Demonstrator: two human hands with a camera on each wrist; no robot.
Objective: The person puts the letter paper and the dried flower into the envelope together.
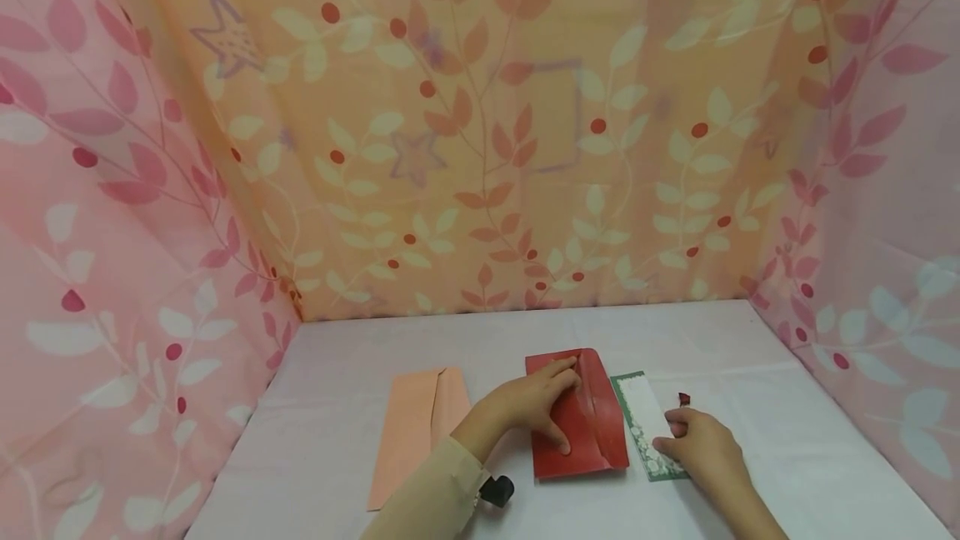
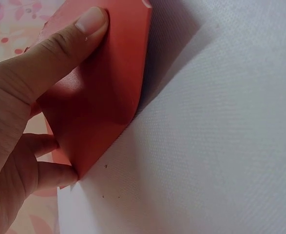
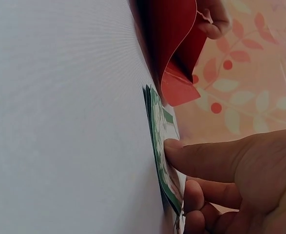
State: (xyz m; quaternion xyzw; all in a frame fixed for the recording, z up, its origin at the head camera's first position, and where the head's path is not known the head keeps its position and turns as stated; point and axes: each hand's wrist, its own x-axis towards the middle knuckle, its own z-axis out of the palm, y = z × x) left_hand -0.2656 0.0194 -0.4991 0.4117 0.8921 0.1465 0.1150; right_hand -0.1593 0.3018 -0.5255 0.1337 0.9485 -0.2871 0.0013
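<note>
free tabletop (image 1: 480, 342) beyond, left arm (image 1: 483, 427) across gap between peach envelope (image 1: 407, 423) and red envelope (image 1: 581, 440), narrow gap beside green-edged card (image 1: 643, 407)

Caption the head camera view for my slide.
Left hand on a red envelope, right hand holding a green-bordered card, peach envelope lying at left.

Smooth, faintly glossy red envelope (image 1: 587, 427)
</note>
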